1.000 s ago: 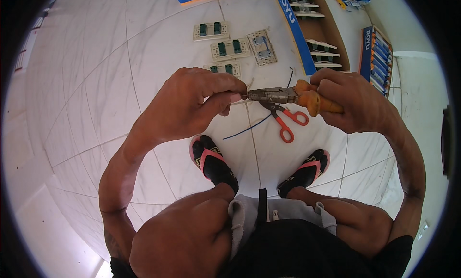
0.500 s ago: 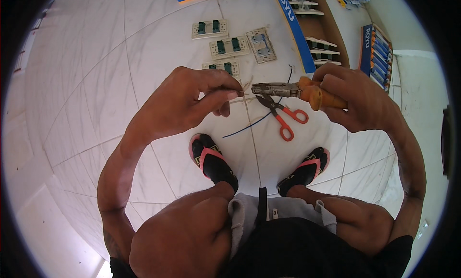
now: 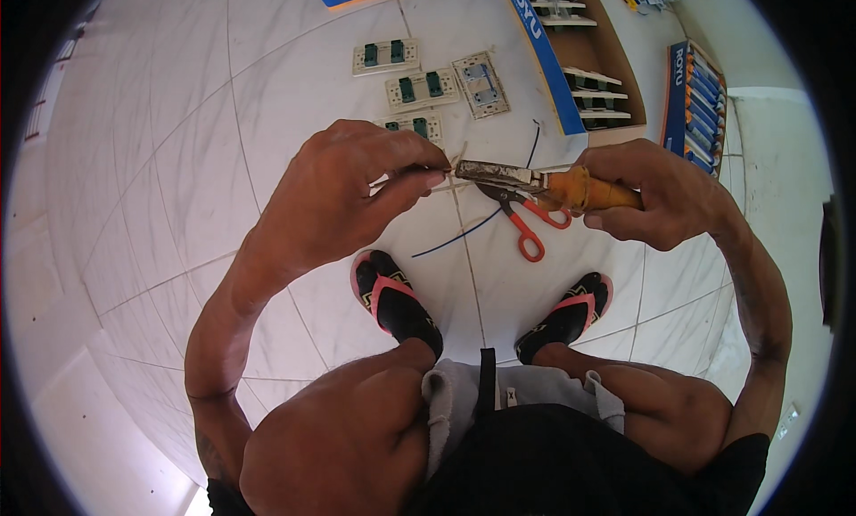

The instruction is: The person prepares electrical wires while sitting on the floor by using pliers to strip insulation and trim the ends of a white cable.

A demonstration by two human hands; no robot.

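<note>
My left hand [image 3: 348, 190] pinches a thin pale wire [image 3: 450, 175] between thumb and fingertips. My right hand [image 3: 655, 195] grips the orange handles of a pair of pliers [image 3: 535, 181]. The grey jaws of the pliers point left and meet the wire right at my left fingertips. Both hands are held above the white tiled floor, over my feet in pink-strapped sandals [image 3: 392, 297].
On the floor lie red-handled scissors [image 3: 530, 226], a dark blue wire [image 3: 468, 235], three switch plates with green rockers [image 3: 406, 70] and a grey metal plate [image 3: 481, 83]. An open blue-edged cardboard box of boxed parts [image 3: 588, 79] stands far right, another blue box [image 3: 700, 101] beside it.
My hands have drawn slightly apart: the pliers have shifted right along the wire while my left hand keeps its pinch. The things on the floor have stayed put.
</note>
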